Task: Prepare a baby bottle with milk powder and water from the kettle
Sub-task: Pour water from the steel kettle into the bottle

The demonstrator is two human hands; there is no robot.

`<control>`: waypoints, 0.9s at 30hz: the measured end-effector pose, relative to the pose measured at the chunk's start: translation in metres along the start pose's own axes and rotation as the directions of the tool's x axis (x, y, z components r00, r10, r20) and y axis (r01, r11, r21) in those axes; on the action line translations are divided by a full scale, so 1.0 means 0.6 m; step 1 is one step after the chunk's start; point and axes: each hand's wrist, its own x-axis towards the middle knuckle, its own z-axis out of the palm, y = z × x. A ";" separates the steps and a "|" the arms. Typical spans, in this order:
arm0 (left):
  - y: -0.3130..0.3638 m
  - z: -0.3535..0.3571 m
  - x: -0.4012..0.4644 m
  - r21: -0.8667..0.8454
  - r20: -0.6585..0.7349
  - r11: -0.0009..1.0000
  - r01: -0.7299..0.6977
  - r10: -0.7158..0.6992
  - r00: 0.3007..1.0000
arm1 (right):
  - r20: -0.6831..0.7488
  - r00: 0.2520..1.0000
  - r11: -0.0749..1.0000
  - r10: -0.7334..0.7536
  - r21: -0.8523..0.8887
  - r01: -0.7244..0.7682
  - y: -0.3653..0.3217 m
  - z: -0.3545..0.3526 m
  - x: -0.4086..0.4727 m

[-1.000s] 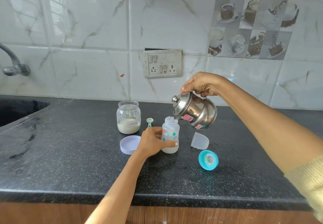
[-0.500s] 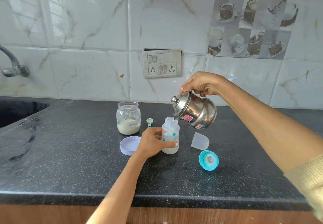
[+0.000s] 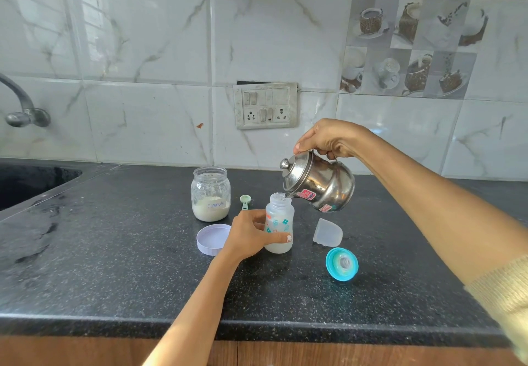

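A small clear baby bottle [image 3: 281, 217] with printed flowers stands upright on the black counter [image 3: 114, 265], whitish liquid at its bottom. My left hand [image 3: 251, 234] grips its lower body. My right hand [image 3: 328, 138] holds a steel kettle [image 3: 321, 184] tilted left, its spout right over the bottle's open mouth. A glass jar [image 3: 211, 192] labelled "Formula", partly filled with white powder, stands open to the left. A pale green scoop [image 3: 245, 201] lies between jar and bottle.
The jar's white lid [image 3: 211, 238] lies upside down by my left wrist. A clear bottle cap [image 3: 328, 232] and a teal nipple ring [image 3: 342, 264] lie right of the bottle. A sink [image 3: 31, 185] and tap [image 3: 23, 108] sit far left. A socket panel [image 3: 266, 105] hangs on the wall.
Almost nothing differs; the kettle stays tilted over the bottle mouth and both hands keep their holds.
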 end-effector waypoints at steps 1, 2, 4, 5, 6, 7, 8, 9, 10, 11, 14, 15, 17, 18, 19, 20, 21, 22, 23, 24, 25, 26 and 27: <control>-0.001 0.000 0.001 0.000 0.000 1.000 0.001 -0.001 1.000 | 0.001 1.000 1.000 0.002 0.000 -0.002 0.000 0.000 0.000; -0.002 0.000 0.001 -0.002 0.000 1.000 0.001 -0.001 1.000 | -0.001 1.000 1.000 0.004 0.000 -0.004 0.000 0.000 -0.001; -0.003 0.000 0.002 -0.001 -0.002 1.000 0.000 0.000 1.000 | 0.001 1.000 1.000 0.004 0.001 -0.004 0.002 0.000 0.002; -0.003 0.000 0.002 -0.002 -0.002 1.000 0.000 0.000 1.000 | 0.005 1.000 1.000 0.006 0.002 -0.006 0.002 0.000 0.003; -0.003 0.001 0.002 -0.004 -0.003 1.000 0.000 0.000 1.000 | 0.006 1.000 1.000 0.007 0.004 -0.007 0.002 0.000 0.003; -0.002 0.001 0.002 -0.004 -0.003 1.000 0.001 -0.001 1.000 | 0.008 1.000 1.000 0.006 0.004 -0.006 0.002 0.000 0.004; -0.002 0.001 0.002 -0.004 -0.002 1.000 0.001 -0.001 1.000 | 0.010 1.000 1.000 0.006 0.005 -0.006 0.002 0.000 0.004; -0.002 0.001 0.002 -0.005 -0.001 1.000 0.002 -0.002 1.000 | 0.012 1.000 1.000 0.004 0.005 -0.004 0.002 0.000 0.005; -0.002 0.001 0.002 -0.007 0.001 1.000 0.001 -0.001 1.000 | 0.012 1.000 1.000 0.003 0.005 -0.003 0.002 0.000 0.005; -0.002 0.000 0.001 -0.008 0.001 1.000 -0.001 0.001 1.000 | 0.011 1.000 1.000 0.003 0.005 -0.003 0.002 0.000 0.005; -0.001 0.000 0.001 -0.007 -0.003 1.000 -0.006 0.006 1.000 | 0.008 1.000 1.000 0.000 0.001 0.000 0.002 0.000 0.005; -0.001 0.000 0.000 -0.007 -0.003 1.000 -0.007 0.007 1.000 | 0.007 1.000 1.000 0.000 0.000 0.000 0.002 0.000 0.005; 0.000 0.000 0.000 -0.010 -0.003 1.000 -0.011 0.011 1.000 | 0.003 1.000 1.000 -0.001 0.007 0.001 0.002 0.000 0.006; -0.001 0.000 0.000 -0.014 -0.004 1.000 -0.016 0.016 1.000 | 0.000 1.000 1.000 -0.002 0.016 0.002 0.003 0.001 0.006; -0.001 0.001 0.001 -0.016 -0.006 1.000 -0.019 0.019 1.000 | -0.002 1.000 1.000 -0.003 0.024 0.003 0.003 0.001 0.006; -0.002 0.001 0.001 -0.016 -0.008 1.000 -0.018 0.018 1.000 | -0.003 1.000 1.000 -0.004 0.029 0.004 0.004 0.001 0.007; -0.003 0.001 0.001 -0.014 -0.009 1.000 -0.016 0.016 1.000 | -0.003 1.000 0.999 -0.004 0.032 0.004 0.004 0.001 0.007; -0.003 0.001 0.001 -0.013 -0.010 1.000 -0.015 0.015 1.000 | -0.003 1.000 0.999 -0.005 0.033 0.005 0.004 0.001 0.007; -0.003 0.001 0.002 -0.013 -0.010 1.000 -0.016 0.016 1.000 | -0.004 1.000 1.000 -0.005 0.031 0.005 0.003 0.001 0.006; -0.004 0.001 0.002 -0.014 -0.009 1.000 -0.017 0.017 1.000 | -0.004 1.000 1.000 -0.005 0.029 0.005 0.003 0.001 0.005; -0.004 0.001 0.002 -0.015 -0.008 1.000 -0.017 0.017 1.000 | -0.005 1.000 1.000 -0.005 0.027 0.005 0.002 0.001 0.004; -0.003 0.001 0.002 -0.016 -0.008 1.000 -0.015 0.015 1.000 | -0.006 1.000 1.000 -0.006 0.023 0.006 0.001 0.001 0.004; -0.003 0.001 0.001 -0.017 -0.008 1.000 -0.014 0.014 1.000 | -0.006 1.000 1.000 -0.007 0.018 0.007 0.001 0.000 0.003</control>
